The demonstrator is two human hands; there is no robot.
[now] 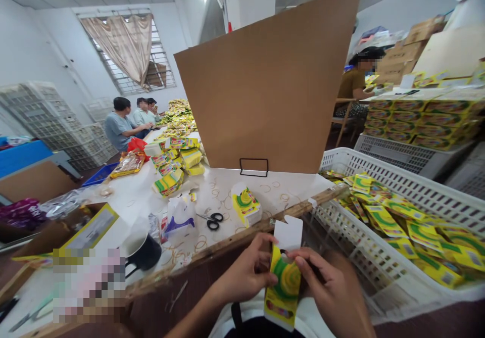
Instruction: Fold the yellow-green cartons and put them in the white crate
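Observation:
Both my hands hold one small yellow and green carton (283, 287) upright in front of my lap, its white top flap open and standing up. My left hand (248, 271) grips the carton's left side near the top, fingers curled. My right hand (329, 290) pinches its right upper edge with thumb and fingers. A bundle of the same cartons (246, 205) lies on the table just beyond, and black scissors (212, 220) lie to its left.
A white plastic crate (397, 184) of flat yellow cartons stands at my right. A brown cardboard screen (276, 85) stands upright on the table ahead. A black mug (142, 252), plastic bags and rubber bands lie at left. Other people sit at the far left and back right.

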